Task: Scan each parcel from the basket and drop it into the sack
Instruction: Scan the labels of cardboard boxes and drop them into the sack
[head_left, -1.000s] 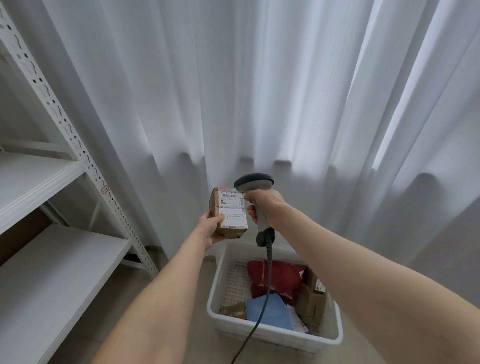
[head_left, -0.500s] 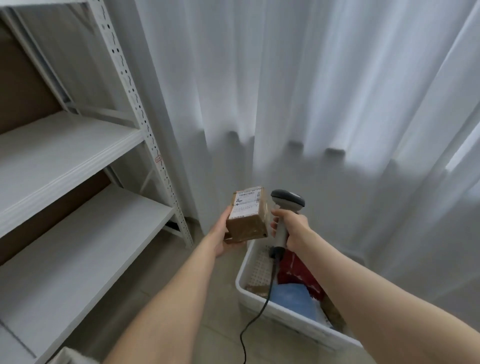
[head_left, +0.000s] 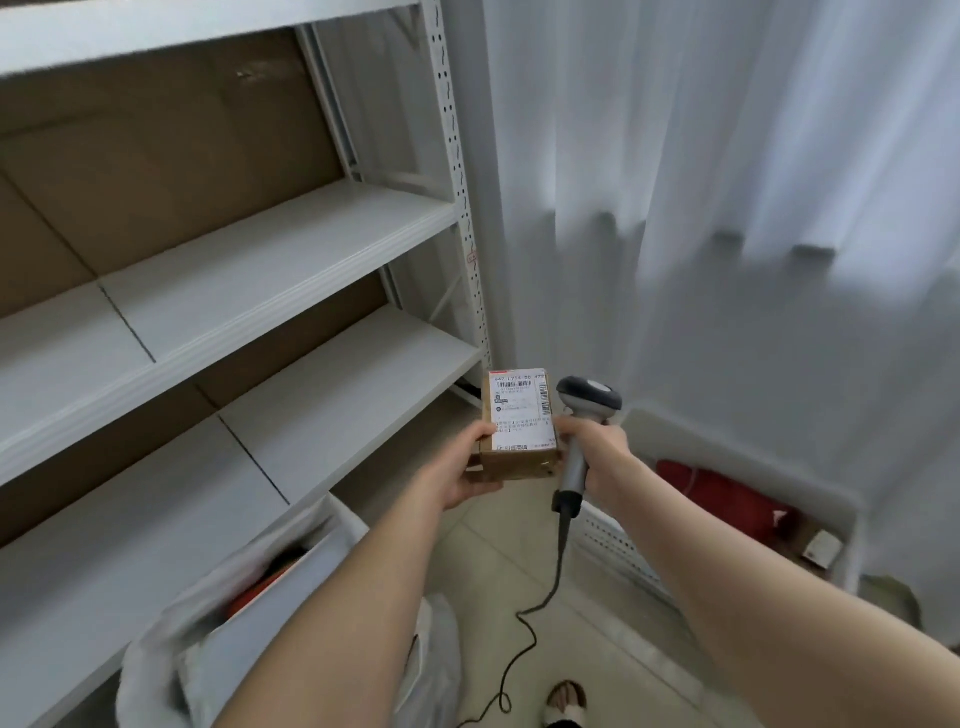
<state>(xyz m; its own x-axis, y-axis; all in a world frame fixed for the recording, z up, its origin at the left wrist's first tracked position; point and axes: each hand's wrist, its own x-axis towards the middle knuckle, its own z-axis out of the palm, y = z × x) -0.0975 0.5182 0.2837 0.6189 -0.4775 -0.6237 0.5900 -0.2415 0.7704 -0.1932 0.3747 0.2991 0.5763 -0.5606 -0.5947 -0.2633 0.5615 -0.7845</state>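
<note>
1. A person's left hand (head_left: 462, 467) cups a small cardboard parcel (head_left: 519, 431) from below, thumb pressed on the near left edge of its labelled top and fingers curled underneath.
2. The right hand (head_left: 595, 449) is wrapped round the grey handle of a barcode scanner (head_left: 589, 402). The scanner's head sits just right of the box's far corner, and its cable (head_left: 540, 608) trails down to the tiled floor.
3. The parcel is held in the air, label up, between the white shelving rack (head_left: 260, 249) on the left and the white basket (head_left: 613, 540) on the right, with a pale curtain (head_left: 727, 156) beyond.
4. The box looks light and stiff, since one hand carries it easily. The plain cardboard should not slip, though corners could crush. The long sides are the best hold, as they leave the barcode uncovered.
5. In view are one parcel in hand, one scanner, one basket and one sack. The basket shows one red soft parcel (head_left: 711, 488) and one small labelled box (head_left: 823, 545) at its right end. Blur hides any others.
6. The white plastic sack (head_left: 156, 670) gapes at near left, well apart from the parcel, with something orange-red (head_left: 260, 587) inside. One sandalled foot (head_left: 566, 701) shows at the near edge.
</note>
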